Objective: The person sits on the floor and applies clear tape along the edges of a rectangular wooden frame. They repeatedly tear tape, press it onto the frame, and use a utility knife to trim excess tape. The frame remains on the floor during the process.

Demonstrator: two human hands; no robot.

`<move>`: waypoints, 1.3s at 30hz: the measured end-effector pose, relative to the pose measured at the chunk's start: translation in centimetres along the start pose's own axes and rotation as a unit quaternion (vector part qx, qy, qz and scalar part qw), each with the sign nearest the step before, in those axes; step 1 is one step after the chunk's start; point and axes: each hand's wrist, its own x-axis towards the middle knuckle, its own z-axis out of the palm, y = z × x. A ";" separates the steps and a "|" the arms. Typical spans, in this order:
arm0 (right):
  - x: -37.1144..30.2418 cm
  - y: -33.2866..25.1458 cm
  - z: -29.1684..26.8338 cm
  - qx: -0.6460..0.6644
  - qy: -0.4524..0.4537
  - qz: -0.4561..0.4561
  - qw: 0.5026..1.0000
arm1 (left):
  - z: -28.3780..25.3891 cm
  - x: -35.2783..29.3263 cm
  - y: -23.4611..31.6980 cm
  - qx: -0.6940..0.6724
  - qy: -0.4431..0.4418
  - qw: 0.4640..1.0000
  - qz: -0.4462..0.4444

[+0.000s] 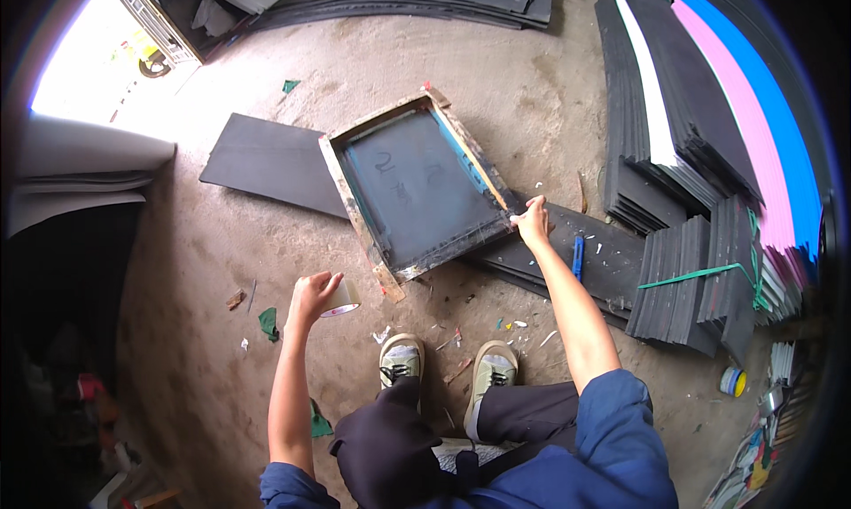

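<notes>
Littered floor (523, 110), stacked sheets (718, 110), left hand (312, 298) clasping tape roll (341, 304), right hand (533, 222) gripping frame (355, 203)

We see a stained concrete floor (523, 110), littered with small scraps (269, 324). Glaring daylight enters through an opening (80, 74) at its far left corner, beside a metal grille (152, 17), while shadow darkens the floor's left edge.

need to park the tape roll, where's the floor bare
Widest bare patch: floor beyond the framed screen, between the black sheets at top and the stacks at right. A smaller one lies left of the left hand, past scraps. Crowded: around the shoes and right, where flat sheets carry a blue tool.
</notes>
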 end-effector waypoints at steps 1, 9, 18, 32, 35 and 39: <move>0.6 0.2 0.6 -0.023 0.024 -0.009 0.999 | 0.4 0.2 0.3 -0.006 -0.003 1.000 -0.005; 2.5 0.8 2.2 -0.019 -0.025 0.003 1.000 | 2.0 2.3 0.7 -0.015 0.005 1.000 -0.021; 1.9 -0.4 0.8 -0.151 0.013 -0.033 0.988 | 3.6 2.3 0.4 -0.029 -0.010 0.999 -0.021; 2.2 -1.7 -1.0 -0.213 -0.143 0.101 0.961 | 6.8 2.1 -2.5 0.141 -0.055 0.988 0.029; 3.1 2.2 0.1 -0.042 -0.132 0.129 0.982 | 8.0 3.3 -2.0 0.144 -0.124 0.982 -0.002; 3.6 4.4 1.1 0.054 -0.120 0.102 0.986 | 9.1 4.4 0.1 0.126 -0.166 0.975 -0.070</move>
